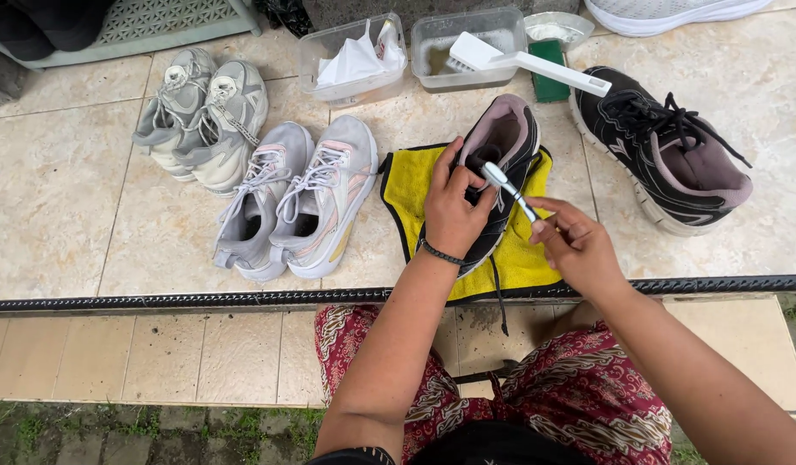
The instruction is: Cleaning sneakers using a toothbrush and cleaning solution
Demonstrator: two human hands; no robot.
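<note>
The left hand (pixel 454 211) lies pressed over the black shoe (pixel 500 164), fingers curled around its upper, pinning it to the yellow cloth (pixel 407 185) beneath. The right hand (pixel 579 245) pinches a small brush (pixel 508 188) by its handle, the head touching the shoe beside the left fingers. The shoe looks light and soft-sided, likely to buckle unless gripped at heel or sole. Its mate (pixel 674 155) sits beyond the right hand; two tubs (pixel 415 52) and grey pairs (pixel 295 198) lie farther off, clear of both hands.
</note>
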